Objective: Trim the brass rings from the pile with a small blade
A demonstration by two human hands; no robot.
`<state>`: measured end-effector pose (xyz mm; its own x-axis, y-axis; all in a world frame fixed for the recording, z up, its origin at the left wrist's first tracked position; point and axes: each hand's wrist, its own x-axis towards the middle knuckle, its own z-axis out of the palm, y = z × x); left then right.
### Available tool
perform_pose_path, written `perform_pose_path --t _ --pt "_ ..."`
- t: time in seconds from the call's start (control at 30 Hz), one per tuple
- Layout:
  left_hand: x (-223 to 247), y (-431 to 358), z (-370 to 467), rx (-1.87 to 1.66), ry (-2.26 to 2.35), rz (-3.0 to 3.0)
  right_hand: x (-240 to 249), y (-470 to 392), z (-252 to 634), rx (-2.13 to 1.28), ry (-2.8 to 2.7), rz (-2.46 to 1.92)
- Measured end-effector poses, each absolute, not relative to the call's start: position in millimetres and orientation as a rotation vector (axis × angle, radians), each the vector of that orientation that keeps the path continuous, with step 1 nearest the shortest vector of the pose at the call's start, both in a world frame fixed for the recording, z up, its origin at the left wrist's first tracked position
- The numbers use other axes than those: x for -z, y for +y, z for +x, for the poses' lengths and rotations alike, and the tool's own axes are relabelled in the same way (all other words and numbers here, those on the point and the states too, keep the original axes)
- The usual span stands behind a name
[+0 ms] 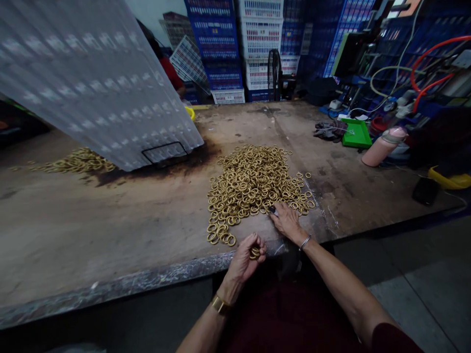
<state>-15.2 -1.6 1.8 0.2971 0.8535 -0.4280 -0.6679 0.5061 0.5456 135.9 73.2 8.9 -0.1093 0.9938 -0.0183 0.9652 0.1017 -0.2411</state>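
Note:
A large pile of brass-coloured rings lies on the wooden table, with several more at its lower left corner. My left hand is at the table's front edge, its fingers curled around a few rings. At the pile's near right edge, my right hand reaches in palm down. A small black object shows at its thumb and fingertips, pinched there. Whether its fingers also touch rings is too small to tell.
Tall stacked grey trays lean at the left, beside another ring pile. At the right are a pink bottle, a green tray, gloves and a black phone-like object. Crates stand behind; part of a person shows.

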Motion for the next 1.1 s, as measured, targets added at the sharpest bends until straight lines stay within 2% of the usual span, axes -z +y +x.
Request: perform_pose_path --t 0.27,0.57,0.87,0.97,1.1 --pt "-9 -1 -11 -1.021 0.87 0.447 -11 76 138 -0.297 -2.229 -1.96" --pt "-8 6 -5 -1.079 1.106 0.668 5 71 155 -0.399 -2.214 -1.572" --pt "-17 13 0 -1.162 1.18 0.831 -6 50 144 -0.597 -2.211 -1.312" --pt "-15 12 -2 -1.158 1.184 0.788 -8 48 138 -0.798 -2.036 -1.332" --pt "-11 8 -5 -1.145 1.181 0.771 -7 46 134 -1.315 -1.715 -1.334"
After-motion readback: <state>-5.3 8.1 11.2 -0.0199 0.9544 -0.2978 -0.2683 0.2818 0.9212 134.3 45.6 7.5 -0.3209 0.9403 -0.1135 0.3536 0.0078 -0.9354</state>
